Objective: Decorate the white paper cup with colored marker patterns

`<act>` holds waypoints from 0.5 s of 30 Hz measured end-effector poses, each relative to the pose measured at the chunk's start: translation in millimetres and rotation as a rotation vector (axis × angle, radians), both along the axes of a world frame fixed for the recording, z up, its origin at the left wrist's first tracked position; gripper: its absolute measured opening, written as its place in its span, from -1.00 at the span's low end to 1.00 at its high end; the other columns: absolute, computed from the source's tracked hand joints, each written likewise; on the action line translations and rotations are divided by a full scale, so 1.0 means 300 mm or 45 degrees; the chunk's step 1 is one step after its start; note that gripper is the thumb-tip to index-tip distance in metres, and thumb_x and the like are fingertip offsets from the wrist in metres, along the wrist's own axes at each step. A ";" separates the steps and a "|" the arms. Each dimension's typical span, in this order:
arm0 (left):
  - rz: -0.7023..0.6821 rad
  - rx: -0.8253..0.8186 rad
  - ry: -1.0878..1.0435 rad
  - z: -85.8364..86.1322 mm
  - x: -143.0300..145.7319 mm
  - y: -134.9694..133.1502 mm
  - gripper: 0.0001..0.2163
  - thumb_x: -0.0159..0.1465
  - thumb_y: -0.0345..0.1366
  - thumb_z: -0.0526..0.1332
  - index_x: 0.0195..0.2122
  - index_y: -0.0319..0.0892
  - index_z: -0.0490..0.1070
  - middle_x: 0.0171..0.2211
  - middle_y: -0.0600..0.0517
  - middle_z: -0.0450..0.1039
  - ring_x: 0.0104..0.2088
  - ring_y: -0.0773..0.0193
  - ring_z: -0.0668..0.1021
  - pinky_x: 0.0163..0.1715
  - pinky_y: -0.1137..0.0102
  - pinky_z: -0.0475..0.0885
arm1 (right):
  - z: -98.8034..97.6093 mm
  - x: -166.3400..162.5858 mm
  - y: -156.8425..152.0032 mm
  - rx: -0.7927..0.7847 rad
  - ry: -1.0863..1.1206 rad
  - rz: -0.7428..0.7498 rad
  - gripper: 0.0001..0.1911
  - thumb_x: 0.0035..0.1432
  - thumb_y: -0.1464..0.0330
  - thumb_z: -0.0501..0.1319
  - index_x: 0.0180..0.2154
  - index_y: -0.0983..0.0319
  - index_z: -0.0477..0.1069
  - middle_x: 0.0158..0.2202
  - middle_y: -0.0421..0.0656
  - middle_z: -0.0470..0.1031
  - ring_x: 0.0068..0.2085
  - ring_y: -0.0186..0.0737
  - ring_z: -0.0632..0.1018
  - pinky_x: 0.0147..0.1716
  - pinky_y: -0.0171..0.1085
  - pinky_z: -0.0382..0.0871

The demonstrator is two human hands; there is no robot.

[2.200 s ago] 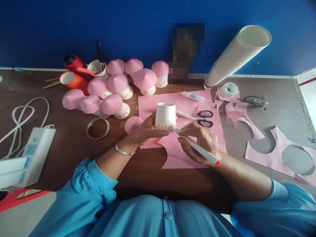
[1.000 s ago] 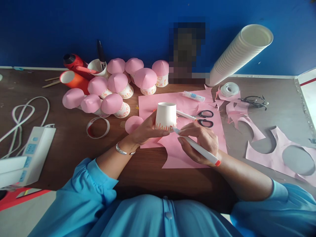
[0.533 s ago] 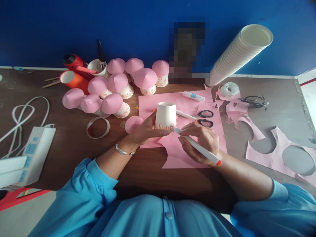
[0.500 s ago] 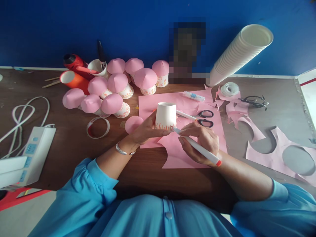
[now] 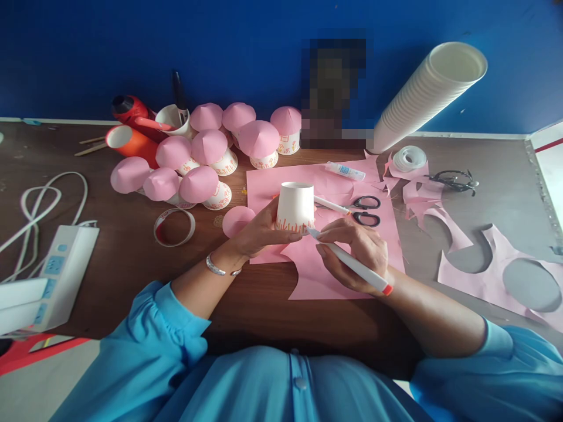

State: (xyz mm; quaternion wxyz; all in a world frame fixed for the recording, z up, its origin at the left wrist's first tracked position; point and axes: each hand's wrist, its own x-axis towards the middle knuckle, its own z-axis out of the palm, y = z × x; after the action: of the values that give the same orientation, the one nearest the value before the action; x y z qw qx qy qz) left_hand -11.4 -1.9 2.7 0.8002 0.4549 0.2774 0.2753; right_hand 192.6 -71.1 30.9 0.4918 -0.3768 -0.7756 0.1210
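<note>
My left hand (image 5: 263, 227) is closed around a white paper cup (image 5: 296, 202), held upside down above the pink paper (image 5: 328, 275). Short orange-red strokes run along the cup's rim at the bottom. In my right hand (image 5: 358, 255) is a white marker (image 5: 356, 266) with a red end, gripped like a pen. Its tip meets the right side of the cup's lower edge. Behind the cup lie a second white marker (image 5: 334, 205) and scissors with black handles (image 5: 366, 218). A pink paper disc (image 5: 237, 222) sits beside my left wrist.
Several cups with pink paper cones (image 5: 259, 139) stand at the back left, near a red hot-air tool (image 5: 136, 114). A tall cup stack (image 5: 426, 97) leans at the back right. Around are a tape roll (image 5: 175, 227), glue bottle (image 5: 345, 170), glasses (image 5: 453, 180), paper scraps (image 5: 466, 275) and a power strip (image 5: 65, 275).
My right hand has shifted slightly left with the marker, its tip moving a little along the cup's lower edge. The left hand and cup stay in place.
</note>
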 end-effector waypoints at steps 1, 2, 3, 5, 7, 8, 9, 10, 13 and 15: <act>-0.005 -0.001 0.004 -0.001 0.000 0.000 -0.38 0.08 -0.28 0.55 0.18 -0.05 0.43 -0.01 -0.04 0.53 -0.01 0.09 0.54 0.03 0.15 0.43 | 0.000 0.000 0.000 -0.002 -0.003 -0.001 -0.77 0.21 0.56 0.26 -0.14 0.18 0.40 -0.45 -0.23 0.54 -0.43 -0.20 0.63 -0.51 -0.29 0.48; -0.009 -0.002 0.008 -0.001 0.000 0.000 -0.38 0.08 -0.28 0.55 0.18 -0.04 0.43 -0.01 -0.04 0.53 -0.01 0.09 0.54 0.03 0.15 0.43 | 0.000 0.001 -0.001 -0.004 -0.003 -0.002 -0.78 0.22 0.55 0.26 -0.14 0.17 0.40 -0.45 -0.23 0.54 -0.43 -0.20 0.63 -0.51 -0.28 0.48; -0.009 -0.002 0.010 -0.002 0.000 0.001 -0.38 0.08 -0.28 0.55 0.17 -0.03 0.43 -0.01 -0.03 0.53 -0.02 0.10 0.53 0.02 0.16 0.43 | 0.000 0.001 -0.001 -0.007 -0.003 -0.002 -0.78 0.22 0.55 0.26 -0.14 0.17 0.40 -0.45 -0.24 0.54 -0.43 -0.20 0.63 -0.52 -0.28 0.48; -0.010 0.003 0.009 -0.003 0.000 0.001 -0.38 0.08 -0.28 0.55 0.17 -0.02 0.43 -0.01 -0.03 0.53 -0.02 0.11 0.53 0.01 0.16 0.43 | 0.000 0.001 -0.003 -0.012 -0.002 -0.002 -0.79 0.23 0.55 0.25 -0.14 0.17 0.40 -0.45 -0.24 0.54 -0.44 -0.21 0.63 -0.53 -0.28 0.47; -0.007 0.016 0.015 -0.005 0.000 0.001 -0.39 0.08 -0.27 0.55 0.15 -0.03 0.43 -0.01 -0.03 0.53 -0.01 0.10 0.53 0.01 0.17 0.43 | 0.000 0.000 -0.004 -0.016 -0.007 -0.007 -0.80 0.24 0.55 0.25 -0.14 0.17 0.39 -0.46 -0.24 0.53 -0.44 -0.21 0.63 -0.54 -0.28 0.46; -0.008 0.021 0.022 -0.006 -0.001 0.002 -0.40 0.08 -0.26 0.55 0.15 -0.04 0.43 -0.01 -0.03 0.53 -0.01 0.09 0.53 0.01 0.17 0.43 | -0.001 -0.001 -0.004 -0.015 -0.008 -0.008 -0.80 0.24 0.54 0.26 -0.15 0.17 0.39 -0.46 -0.24 0.53 -0.44 -0.21 0.63 -0.54 -0.28 0.45; -0.008 0.024 0.027 -0.006 -0.001 0.002 -0.40 0.08 -0.25 0.55 0.15 -0.04 0.43 -0.02 -0.03 0.53 -0.01 0.09 0.53 0.00 0.17 0.43 | -0.002 -0.002 -0.004 -0.011 -0.007 -0.012 -0.80 0.24 0.54 0.25 -0.15 0.18 0.39 -0.46 -0.24 0.54 -0.44 -0.21 0.63 -0.54 -0.28 0.45; -0.006 0.023 0.032 -0.007 -0.001 0.002 -0.40 0.07 -0.25 0.55 0.15 -0.03 0.44 -0.02 -0.02 0.53 -0.01 0.09 0.53 0.00 0.18 0.43 | -0.003 -0.002 -0.004 -0.009 -0.005 -0.012 -0.81 0.24 0.54 0.25 -0.14 0.18 0.39 -0.45 -0.23 0.54 -0.44 -0.21 0.63 -0.53 -0.28 0.45; -0.006 0.010 0.026 -0.009 -0.001 0.002 -0.39 0.06 -0.25 0.56 0.15 -0.02 0.45 -0.05 -0.01 0.52 -0.03 0.13 0.52 -0.01 0.21 0.43 | -0.005 -0.003 -0.003 -0.004 0.000 -0.001 -0.80 0.24 0.54 0.25 -0.14 0.18 0.39 -0.44 -0.23 0.55 -0.44 -0.21 0.63 -0.52 -0.27 0.47; -0.013 0.003 0.021 -0.011 0.000 0.002 -0.39 0.07 -0.25 0.56 0.15 -0.02 0.44 -0.06 0.00 0.51 -0.04 0.15 0.52 -0.02 0.22 0.43 | -0.005 -0.002 -0.003 -0.001 0.000 0.005 -0.78 0.22 0.55 0.26 -0.14 0.18 0.39 -0.44 -0.22 0.55 -0.44 -0.20 0.63 -0.52 -0.27 0.48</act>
State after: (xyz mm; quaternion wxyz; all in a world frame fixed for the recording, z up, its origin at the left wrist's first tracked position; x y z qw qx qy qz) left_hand -11.4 -1.4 -0.6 0.7988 0.4595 0.2812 0.2678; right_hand 192.0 -72.0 29.2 0.4914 -0.3753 -0.7764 0.1223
